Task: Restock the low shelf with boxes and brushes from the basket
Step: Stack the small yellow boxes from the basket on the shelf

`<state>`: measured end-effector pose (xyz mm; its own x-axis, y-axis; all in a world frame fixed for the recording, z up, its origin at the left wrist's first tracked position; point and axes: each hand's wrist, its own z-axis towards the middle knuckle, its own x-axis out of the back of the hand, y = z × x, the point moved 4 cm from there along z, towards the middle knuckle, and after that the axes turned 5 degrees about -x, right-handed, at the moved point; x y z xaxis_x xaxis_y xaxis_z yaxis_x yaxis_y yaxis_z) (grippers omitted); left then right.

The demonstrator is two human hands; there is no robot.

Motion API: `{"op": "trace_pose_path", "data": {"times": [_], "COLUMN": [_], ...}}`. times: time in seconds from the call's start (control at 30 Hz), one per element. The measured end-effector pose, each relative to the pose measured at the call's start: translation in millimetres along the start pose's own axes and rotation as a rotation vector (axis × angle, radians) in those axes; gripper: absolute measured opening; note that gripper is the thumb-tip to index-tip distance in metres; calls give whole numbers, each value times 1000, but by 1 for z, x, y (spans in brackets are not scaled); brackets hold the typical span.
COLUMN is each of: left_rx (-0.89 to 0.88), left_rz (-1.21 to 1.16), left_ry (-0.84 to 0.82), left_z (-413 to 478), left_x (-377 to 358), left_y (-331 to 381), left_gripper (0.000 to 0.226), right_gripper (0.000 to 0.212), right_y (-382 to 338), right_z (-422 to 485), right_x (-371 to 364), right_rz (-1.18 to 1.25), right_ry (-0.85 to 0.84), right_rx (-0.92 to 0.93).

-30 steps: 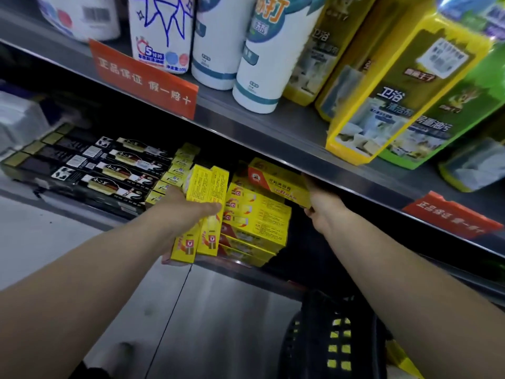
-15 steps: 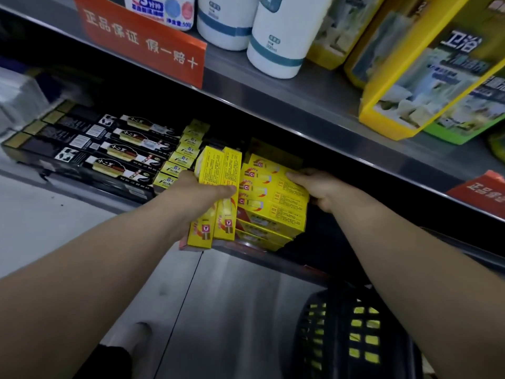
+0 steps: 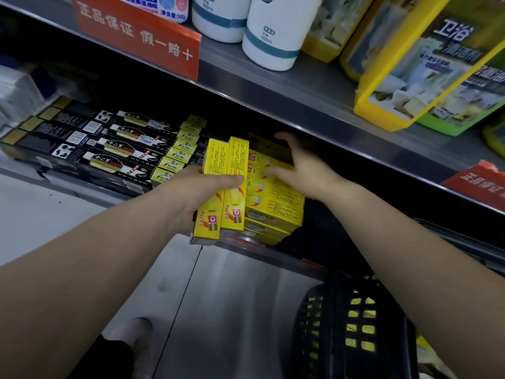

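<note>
My left hand (image 3: pixel 196 191) grips two long yellow boxes (image 3: pixel 221 170) held side by side, end-on, at the front edge of the low shelf (image 3: pixel 276 254). To their right a stack of yellow boxes (image 3: pixel 276 206) lies on that shelf. My right hand (image 3: pixel 303 170) hovers over the top of the stack with fingers spread, blurred by motion; I see nothing held in it. The black basket (image 3: pixel 347 324) sits on the floor at lower right, with yellow boxes showing through its mesh.
Black boxes (image 3: pixel 114 149) and small yellow boxes (image 3: pixel 180 151) fill the low shelf to the left. The shelf above (image 3: pixel 300 97) overhangs closely, carrying white bottles (image 3: pixel 273 31), yellow-green packs (image 3: pixel 426 64) and red price tags (image 3: pixel 136 34). A shoe (image 3: pixel 139 343) stands on the grey floor.
My right hand has let go of the yellow box it laid on the stack, and now lifts with fingers spread. My left hand keeps its two boxes in place.
</note>
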<state>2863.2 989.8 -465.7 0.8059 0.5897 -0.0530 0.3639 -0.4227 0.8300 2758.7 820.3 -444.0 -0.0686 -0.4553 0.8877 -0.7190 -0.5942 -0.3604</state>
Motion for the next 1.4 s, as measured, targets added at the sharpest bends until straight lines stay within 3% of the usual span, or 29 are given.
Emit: {"op": "trace_pose_path", "data": {"times": [0.1, 0.2, 0.27, 0.37, 0.53, 0.63, 0.7, 0.77, 0.9, 1.13, 1.23, 1.3, 1.4], "left_rx": [33, 90, 125, 204, 149, 137, 127, 114, 107, 64, -5, -80, -167], "left_rz": [20, 26, 19, 58, -60, -113, -89, -57, -97, -62, -11, 92, 272], "left_ry": [-133, -290, -326, -251, 93, 92, 84, 93, 64, 112, 148, 128, 5], "left_z": [-7, -16, -19, -19, -7, -7, -5, -7, -8, 5, 10, 7, 2], "left_x": [-7, -17, -20, -16, -1, -4, -10, -11, -8, -2, -2, -2, -9], "left_y": [3, 5, 5, 5, 3, 6, 10, 12, 5, 2, 2, 6, 11], "left_gripper": [46, 60, 65, 76, 67, 68, 51, 35, 72, 74, 71, 70, 65], "right_gripper": [85, 73, 60, 52, 54, 58, 57, 54, 43, 36, 46, 61, 82], "right_y": [-31, -35, -29, -14, 22, 41, 45, 48, 47, 56, 40, 16, -21], "right_z": [-26, -40, -44, -49, -40, -19, 0, 21, 46, 47, 37, 21, -12], "right_x": [10, 18, 23, 26, 26, 25, 21, 15, -4, -16, -8, 2, 11], "right_rz": [-114, -150, -138, -97, -146, -215, -235, -127, 44, 24, -70, -129, -84], "right_ry": [-52, -35, -15, -15, 43, 155, 218, 194, 65, -69, -17, 47, -8], "right_rx": [364, 442, 424, 351, 135, -44, -88, -163, -168, -205, -122, 69, 345]}}
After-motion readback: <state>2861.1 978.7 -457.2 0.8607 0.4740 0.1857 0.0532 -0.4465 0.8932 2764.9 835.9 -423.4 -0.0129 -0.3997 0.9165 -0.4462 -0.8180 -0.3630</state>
